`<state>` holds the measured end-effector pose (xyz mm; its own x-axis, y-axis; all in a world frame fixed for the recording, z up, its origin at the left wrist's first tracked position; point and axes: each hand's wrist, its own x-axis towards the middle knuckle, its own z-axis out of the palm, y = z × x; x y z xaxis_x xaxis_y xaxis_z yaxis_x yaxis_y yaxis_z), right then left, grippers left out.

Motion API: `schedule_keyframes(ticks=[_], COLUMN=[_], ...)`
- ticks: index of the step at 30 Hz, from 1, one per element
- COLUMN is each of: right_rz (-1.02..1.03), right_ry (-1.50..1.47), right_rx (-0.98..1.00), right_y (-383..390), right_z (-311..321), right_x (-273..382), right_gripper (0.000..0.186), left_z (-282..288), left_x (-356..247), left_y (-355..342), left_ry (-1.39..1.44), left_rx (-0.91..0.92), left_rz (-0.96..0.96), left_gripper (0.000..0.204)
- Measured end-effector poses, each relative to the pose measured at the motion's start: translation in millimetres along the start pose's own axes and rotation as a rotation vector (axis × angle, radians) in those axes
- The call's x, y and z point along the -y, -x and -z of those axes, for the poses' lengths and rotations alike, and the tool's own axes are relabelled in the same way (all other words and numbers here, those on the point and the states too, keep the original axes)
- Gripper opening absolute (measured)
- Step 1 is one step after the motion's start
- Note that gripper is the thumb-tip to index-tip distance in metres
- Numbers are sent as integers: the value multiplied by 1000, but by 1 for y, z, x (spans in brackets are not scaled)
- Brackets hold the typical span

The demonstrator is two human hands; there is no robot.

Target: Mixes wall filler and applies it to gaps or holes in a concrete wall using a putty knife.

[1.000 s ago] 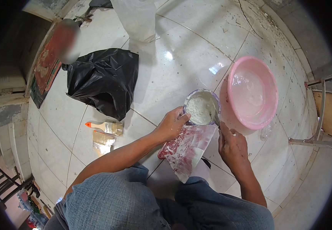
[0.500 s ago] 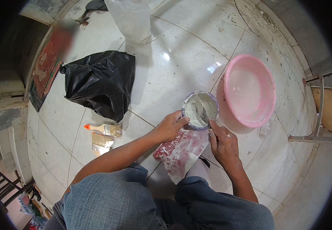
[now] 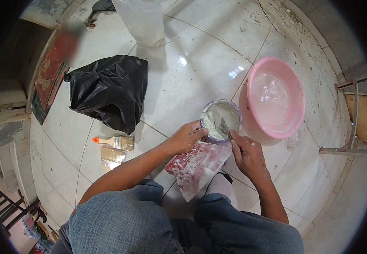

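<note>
A small round bowl with a purple rim (image 3: pixel 222 100) sits near the centre of the view, in front of the person's knees and above a white tiled floor (image 3: pixel 192 80). Inside is a whitish, paste-like mixture (image 3: pixel 210 126), with pale smears on the bowl's edge. The left hand (image 3: pixel 187 139) grips the bowl's left side, fingers curled around it and thumb at the rim. The right hand (image 3: pixel 250 155) is closed around the handle of a tool, whose dark blade (image 3: pixel 223 128) dips into the mixture at the bowl's right side.

Just below the bowl is a flat red-and-white packet (image 3: pixel 198 167), smeared with white; whether the left hand also holds it, I cannot tell. To the right stands a pink basin (image 3: pixel 250 108), shiny inside. To the left lie a paintbrush (image 3: pixel 115 142) with an orange-tipped handle and, beyond it, a crumpled black plastic bag (image 3: pixel 109 89). Farther off stands a translucent bag (image 3: pixel 143 23). Blue jeans (image 3: pixel 124 220) cover the person's legs.
</note>
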<state>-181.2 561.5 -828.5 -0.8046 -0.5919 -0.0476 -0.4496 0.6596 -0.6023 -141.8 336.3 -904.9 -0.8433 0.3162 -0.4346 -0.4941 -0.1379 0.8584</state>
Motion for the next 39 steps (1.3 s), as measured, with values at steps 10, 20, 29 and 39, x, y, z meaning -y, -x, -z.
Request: schedule_keyframes(ticks=[10,20,29,39], right_rz=[-5,-192,-51,-58], right_ry=[288,-12,-36,82], right_rx=[-52,24,-116,63], right_y=[3,22,2,0], right_z=[26,4,-12,27], right_x=[-7,11,-4,-5], right_gripper=[40,31,35,34], left_z=[1,-2,3,12], left_x=[9,8,12,4], left_y=[1,-1,-7,-4], left_ry=[3,-1,-38,-124], left_rx=[0,-57,-5,32], left_rz=[32,-12,11,88], left_gripper=[41,40,39,39])
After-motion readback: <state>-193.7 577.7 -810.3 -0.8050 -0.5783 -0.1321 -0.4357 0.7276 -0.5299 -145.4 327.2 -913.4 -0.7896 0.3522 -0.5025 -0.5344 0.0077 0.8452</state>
